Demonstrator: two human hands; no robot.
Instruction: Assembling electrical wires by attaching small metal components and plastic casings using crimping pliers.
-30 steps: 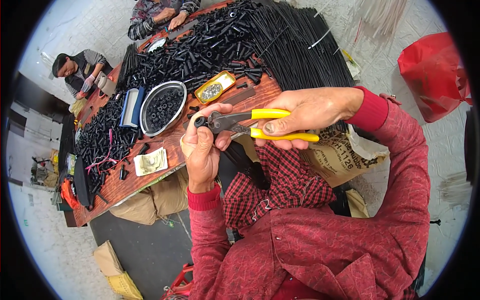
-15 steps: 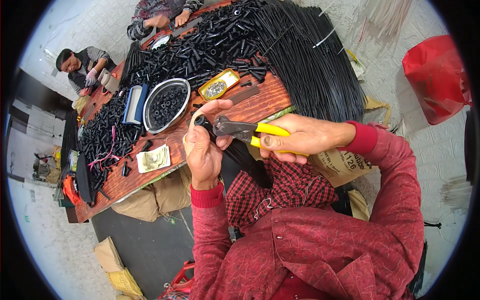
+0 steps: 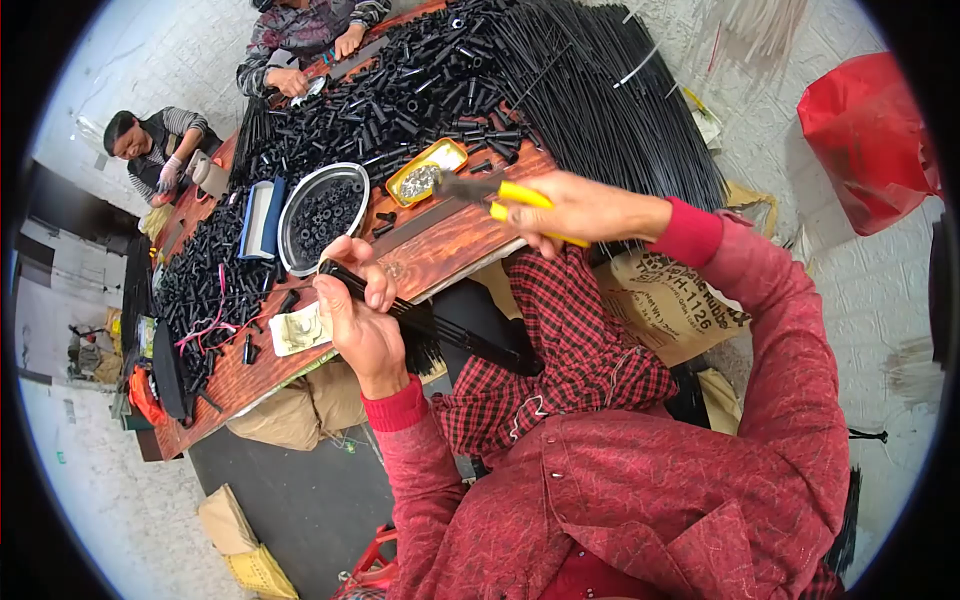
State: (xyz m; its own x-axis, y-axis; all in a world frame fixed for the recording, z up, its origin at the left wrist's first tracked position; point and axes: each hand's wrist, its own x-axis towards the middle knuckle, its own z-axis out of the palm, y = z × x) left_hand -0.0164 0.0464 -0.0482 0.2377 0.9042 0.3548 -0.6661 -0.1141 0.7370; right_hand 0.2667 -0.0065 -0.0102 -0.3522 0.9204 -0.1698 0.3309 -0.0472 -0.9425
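Two hands over wooden bench, head view. Left hand closed around black rod bundle, held just beside bench's near edge, bundle running down-right toward lap. Right hand gripping yellow-handled pliers, nose over yellow tray of small metal pieces. Round metal bowl of black parts left of tray, just beyond left hand. Black tubes heaped farther back, long black rods at right. Two other people at bench's far end. Red bag at far right.
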